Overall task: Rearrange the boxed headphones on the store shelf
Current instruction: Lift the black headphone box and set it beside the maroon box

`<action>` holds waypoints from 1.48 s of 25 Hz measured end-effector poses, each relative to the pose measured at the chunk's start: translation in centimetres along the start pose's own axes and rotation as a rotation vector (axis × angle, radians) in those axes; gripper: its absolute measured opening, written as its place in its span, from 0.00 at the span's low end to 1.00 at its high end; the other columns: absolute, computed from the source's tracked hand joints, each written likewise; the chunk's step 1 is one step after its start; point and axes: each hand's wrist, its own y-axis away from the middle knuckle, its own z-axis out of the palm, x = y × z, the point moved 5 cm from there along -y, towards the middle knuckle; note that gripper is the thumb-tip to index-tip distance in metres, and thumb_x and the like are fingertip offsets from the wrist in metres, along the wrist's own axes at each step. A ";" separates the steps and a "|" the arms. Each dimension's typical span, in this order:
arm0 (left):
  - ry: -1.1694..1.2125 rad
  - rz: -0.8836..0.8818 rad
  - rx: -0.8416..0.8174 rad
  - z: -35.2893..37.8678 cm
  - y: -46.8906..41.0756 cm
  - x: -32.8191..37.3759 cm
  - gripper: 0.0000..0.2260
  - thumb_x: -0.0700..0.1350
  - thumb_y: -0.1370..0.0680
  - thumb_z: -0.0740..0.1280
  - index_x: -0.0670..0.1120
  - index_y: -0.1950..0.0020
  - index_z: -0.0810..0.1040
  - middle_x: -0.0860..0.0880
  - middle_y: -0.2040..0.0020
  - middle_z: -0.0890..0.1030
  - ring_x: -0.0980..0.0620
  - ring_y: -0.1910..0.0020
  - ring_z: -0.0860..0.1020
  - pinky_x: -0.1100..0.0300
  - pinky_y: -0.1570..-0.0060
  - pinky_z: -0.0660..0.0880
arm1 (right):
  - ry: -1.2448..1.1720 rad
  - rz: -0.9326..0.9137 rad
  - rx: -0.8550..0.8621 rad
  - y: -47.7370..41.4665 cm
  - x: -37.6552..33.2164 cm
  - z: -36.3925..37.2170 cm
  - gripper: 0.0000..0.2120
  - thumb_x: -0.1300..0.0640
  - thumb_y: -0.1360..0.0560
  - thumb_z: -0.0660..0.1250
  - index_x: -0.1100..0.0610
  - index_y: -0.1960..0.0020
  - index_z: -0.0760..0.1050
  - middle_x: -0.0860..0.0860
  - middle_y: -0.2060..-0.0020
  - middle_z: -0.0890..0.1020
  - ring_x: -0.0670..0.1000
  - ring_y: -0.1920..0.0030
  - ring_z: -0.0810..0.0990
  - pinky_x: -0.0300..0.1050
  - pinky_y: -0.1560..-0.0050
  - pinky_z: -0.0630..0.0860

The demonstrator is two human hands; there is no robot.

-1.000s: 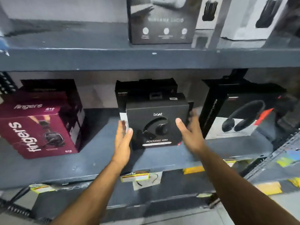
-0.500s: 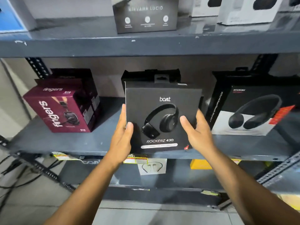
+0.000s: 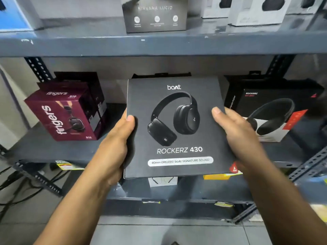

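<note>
boat box [image 3: 178, 128] held upright before the middle shelf [image 3: 44, 149], gripped at its sides by left hand [image 3: 115, 145] and right hand [image 3: 237, 133], maroon box [image 3: 62, 114] seen at left

The square black cardboard headphone box [image 3: 178, 128] has a matt, finely brushed-looking face with smooth white print. The maroon cardboard box [image 3: 60, 115] near the left end of the grey painted-metal shelf [image 3: 40, 149] looks smooth with a slight sheen. That shelf's paint is dull and scuffed, with small chips along the front edge of the upper grey metal shelf [image 3: 159, 45]. The perforated dark metal upright [image 3: 38, 68] looks matt.
</note>
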 end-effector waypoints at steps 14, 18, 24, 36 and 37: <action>0.032 0.110 -0.244 1.4 -3.6 -3.5 0.24 0.52 0.18 0.61 0.56 0.21 0.64 0.58 0.24 0.72 0.57 0.26 0.70 0.51 0.25 0.65 | 0.068 -0.081 0.281 2.4 1.5 -1.1 0.14 0.52 0.24 0.67 0.50 0.40 0.82 0.48 0.55 0.89 0.46 0.57 0.87 0.36 0.61 0.81; 0.013 0.219 -0.278 -0.7 -3.2 -3.9 0.29 0.45 0.20 0.63 0.51 0.19 0.60 0.54 0.24 0.72 0.55 0.26 0.71 0.58 0.28 0.68 | 0.078 -0.127 0.264 2.5 2.6 0.4 0.19 0.52 0.25 0.67 0.52 0.35 0.79 0.46 0.48 0.88 0.44 0.48 0.86 0.34 0.54 0.80; 0.040 0.176 0.064 -11.1 -3.0 -6.1 0.24 0.37 0.25 0.62 0.53 0.31 0.71 0.58 0.42 0.84 0.65 0.45 0.81 0.73 0.48 0.77 | 0.184 -0.089 -0.081 -2.9 7.0 10.6 0.21 0.58 0.21 0.62 0.53 0.28 0.71 0.48 0.35 0.82 0.48 0.33 0.78 0.49 0.31 0.73; -0.133 0.158 0.459 -21.2 -4.7 -8.3 0.34 0.61 0.20 0.48 0.44 0.18 0.51 0.44 0.17 0.55 0.55 0.19 0.55 0.52 0.20 0.49 | 0.127 0.068 -0.320 -10.6 16.8 22.2 0.20 0.67 0.17 0.56 0.49 0.31 0.71 0.41 0.41 0.83 0.41 0.39 0.79 0.39 0.38 0.76; -0.191 0.186 0.469 -21.4 -4.7 -8.8 0.33 0.60 0.19 0.46 0.45 0.18 0.49 0.44 0.17 0.52 0.62 0.20 0.52 0.61 0.21 0.48 | 0.111 0.078 -0.318 -10.8 17.1 22.5 0.20 0.68 0.17 0.57 0.47 0.34 0.73 0.39 0.43 0.84 0.39 0.41 0.80 0.37 0.41 0.76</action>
